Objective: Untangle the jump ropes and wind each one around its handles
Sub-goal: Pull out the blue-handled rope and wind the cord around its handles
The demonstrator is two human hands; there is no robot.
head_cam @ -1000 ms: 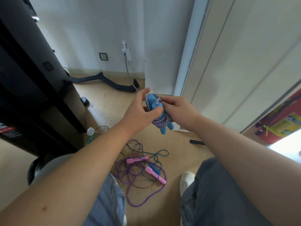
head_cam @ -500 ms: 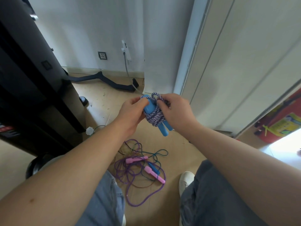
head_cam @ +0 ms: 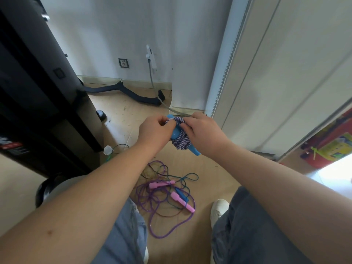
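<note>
Tucking the striped rope (head_cam: 182, 141) around its blue handles (head_cam: 175, 133)
Left hand (head_cam: 155, 130) is pinching the rope end and right hand (head_cam: 202, 134) is gripping the coils; loosening either grip is likely risking unravelling.

Smooth plastic handles (head_cam: 176, 131), braided cord (head_cam: 182, 142), wood-look floor (head_cam: 122, 119)

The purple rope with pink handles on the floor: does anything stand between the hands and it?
No object blocks the open space above the purple rope. But the left hand and the right hand both hold the wound blue-handled rope, and a thin teal rope lies tangled through it.
</note>
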